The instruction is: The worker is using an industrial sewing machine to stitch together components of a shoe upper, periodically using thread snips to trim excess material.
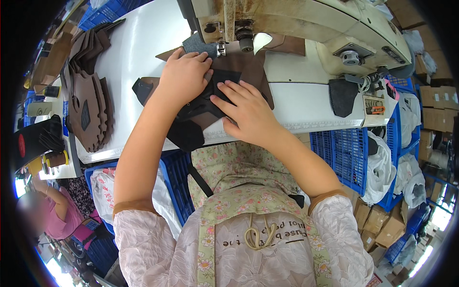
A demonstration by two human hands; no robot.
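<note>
A dark brown and black workpiece [256, 71], of leather-like pieces, lies under the sewing machine [306, 24]. Beside the metal presser foot [221, 49], my left hand [184, 76] rests on its left part, fingers slightly bent and laid over it near a grey patch [198, 45]. My right hand [248, 110] lies flatter on the near side, fingers spread across the black part. Neither hand is wrapped round anything. A black flap [185, 136] of the material hangs over the table's near edge. The needle point is hard to make out.
Stacked brown cut pieces [86, 112] lie on the white table [138, 38] at left. A black piece [342, 98] sits at right under the machine's end. Blue crates [342, 155] with white bags stand below. A co-worker in a pink top [64, 215] is at far left.
</note>
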